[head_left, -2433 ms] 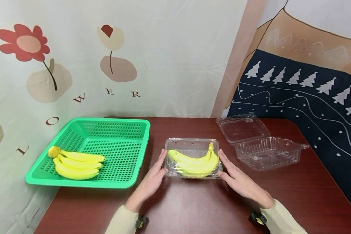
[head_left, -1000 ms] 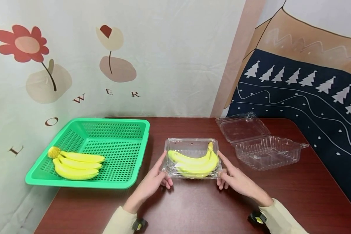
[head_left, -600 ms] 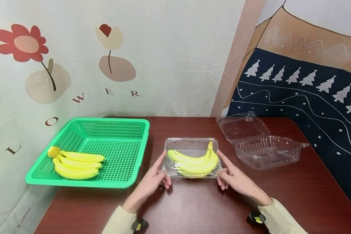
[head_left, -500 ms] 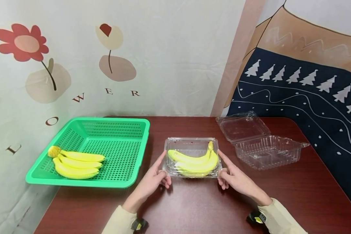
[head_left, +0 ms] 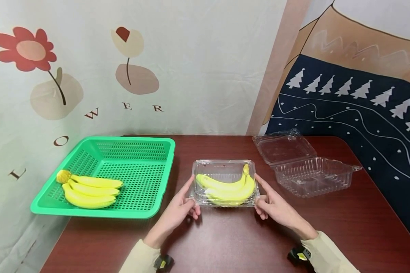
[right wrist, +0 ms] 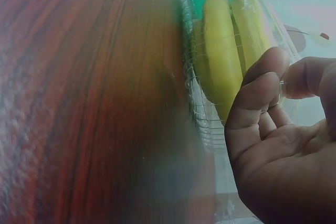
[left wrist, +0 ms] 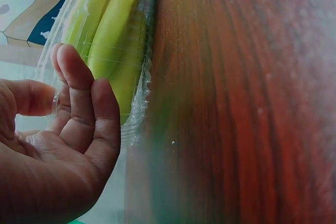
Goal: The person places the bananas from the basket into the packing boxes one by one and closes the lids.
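Observation:
In the head view a closed clear plastic clamshell container [head_left: 222,167] with a bunch of yellow bananas [head_left: 230,191] inside lies on the table between both hands. My left hand [head_left: 177,210] pinches its near left corner, thumb on top and fingers curled below, index finger along the side. At the near right corner my right hand [head_left: 276,208] pinches the rim the same way. Both wrist views show the edge of the plastic between thumb and fingers, with the bananas [left wrist: 113,35] behind the clear wall. The far side of the container is free of fingers.
On the left stands a green plastic basket [head_left: 171,159] holding another bunch of bananas [head_left: 90,192]. An open, empty clamshell container [head_left: 311,178] lies at the right, its lid tipped back. The dark red table [head_left: 225,242] meets a printed curtain [head_left: 205,76] behind.
Earlier both hands lay flat along the container's sides; since then the fingers have curled under its near corners and the thumbs press on top. The container has stayed in place.

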Available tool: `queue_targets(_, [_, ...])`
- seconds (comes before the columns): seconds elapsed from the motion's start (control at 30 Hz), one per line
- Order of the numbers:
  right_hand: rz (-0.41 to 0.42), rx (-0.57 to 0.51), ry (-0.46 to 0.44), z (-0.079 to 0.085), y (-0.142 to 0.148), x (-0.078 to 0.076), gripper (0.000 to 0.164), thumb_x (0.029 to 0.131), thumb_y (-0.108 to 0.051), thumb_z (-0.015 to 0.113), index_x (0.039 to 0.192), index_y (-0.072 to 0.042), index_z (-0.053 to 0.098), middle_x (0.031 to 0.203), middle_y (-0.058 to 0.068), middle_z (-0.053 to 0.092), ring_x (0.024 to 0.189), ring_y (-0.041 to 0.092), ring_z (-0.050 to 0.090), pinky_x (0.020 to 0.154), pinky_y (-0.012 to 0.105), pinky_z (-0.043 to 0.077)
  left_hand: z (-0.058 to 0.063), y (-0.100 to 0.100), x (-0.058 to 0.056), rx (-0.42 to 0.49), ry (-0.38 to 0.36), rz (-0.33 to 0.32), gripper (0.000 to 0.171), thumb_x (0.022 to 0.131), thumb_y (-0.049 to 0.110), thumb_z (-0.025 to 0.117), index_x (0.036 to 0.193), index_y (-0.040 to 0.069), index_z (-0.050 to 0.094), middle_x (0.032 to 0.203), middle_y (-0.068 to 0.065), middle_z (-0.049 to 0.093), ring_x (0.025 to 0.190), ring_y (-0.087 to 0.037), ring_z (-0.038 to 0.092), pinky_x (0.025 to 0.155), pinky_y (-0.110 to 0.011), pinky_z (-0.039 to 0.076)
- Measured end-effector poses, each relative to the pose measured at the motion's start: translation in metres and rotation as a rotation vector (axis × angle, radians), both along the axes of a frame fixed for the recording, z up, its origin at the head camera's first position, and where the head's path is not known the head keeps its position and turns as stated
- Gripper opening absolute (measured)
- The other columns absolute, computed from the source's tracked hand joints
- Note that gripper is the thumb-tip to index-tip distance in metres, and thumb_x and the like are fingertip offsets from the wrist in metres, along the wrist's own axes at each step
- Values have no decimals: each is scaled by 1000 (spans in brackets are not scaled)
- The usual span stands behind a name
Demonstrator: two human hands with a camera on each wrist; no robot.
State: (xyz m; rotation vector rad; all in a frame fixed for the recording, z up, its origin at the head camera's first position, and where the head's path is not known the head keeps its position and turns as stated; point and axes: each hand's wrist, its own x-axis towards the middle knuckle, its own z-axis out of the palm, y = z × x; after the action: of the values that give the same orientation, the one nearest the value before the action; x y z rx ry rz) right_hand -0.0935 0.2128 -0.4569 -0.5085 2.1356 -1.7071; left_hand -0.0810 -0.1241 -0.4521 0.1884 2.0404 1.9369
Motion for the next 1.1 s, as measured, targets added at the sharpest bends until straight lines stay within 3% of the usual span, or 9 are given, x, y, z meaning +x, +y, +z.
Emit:
queue_targets(0.47, [-4, 24, 5, 2, 0, 0, 85, 98, 6, 49, 167, -11, 2, 70, 7, 58, 57, 16, 56, 52, 29, 51, 2, 2, 1, -61, 33, 21, 85, 96, -11, 45, 168, 22, 15, 70, -15, 66, 63, -21, 66, 64, -30, 59])
queue_targets(0.6, [-57, 127, 42, 4, -1, 1, 83, 98, 3, 52, 167, -13, 10, 75, 9, 60, 62, 20, 60, 56, 32, 54, 3, 2, 2, -143, 47, 38, 82, 97, -7, 46, 168, 24, 18, 70, -14, 67, 65, -24, 67, 65, -34, 59])
queue_targets(0.7, [-128, 228, 111, 5, 0, 2, 78, 97, -2, 58, 165, -13, 23, 86, 6, 61, 66, 20, 60, 58, 31, 54, 4, 2, 3, -270, 115, 78, 77, 98, -2, 51, 166, 24, 24, 73, -8, 65, 67, -20, 66, 65, -33, 58])
queue_targets(0.87, [-213, 336, 267, 6, 2, 2, 70, 96, -13, 67, 159, -7, 38, 111, 7, 62, 94, 19, 64, 73, 26, 54, 6, 3, 4, -477, 261, 191, 67, 98, 8, 57, 161, 18, 39, 103, -7, 60, 81, -14, 61, 79, -34, 53])
queue_targets(1.0, [-213, 361, 262, 5, 4, 3, 72, 100, -29, 68, 162, -11, 35, 145, 18, 52, 119, 30, 64, 89, 36, 58, 7, 5, 6, -477, 308, 211, 62, 101, 19, 59, 160, 12, 40, 146, -13, 50, 115, -24, 62, 102, -47, 50])
queue_targets(1.1, [-182, 372, 247, 5, 4, 3, 78, 100, -39, 68, 164, -15, 29, 162, 18, 36, 132, 39, 56, 99, 50, 55, 7, 7, 9, -478, 329, 190, 67, 102, 27, 61, 162, 13, 35, 164, -11, 35, 141, -32, 47, 114, -57, 39])
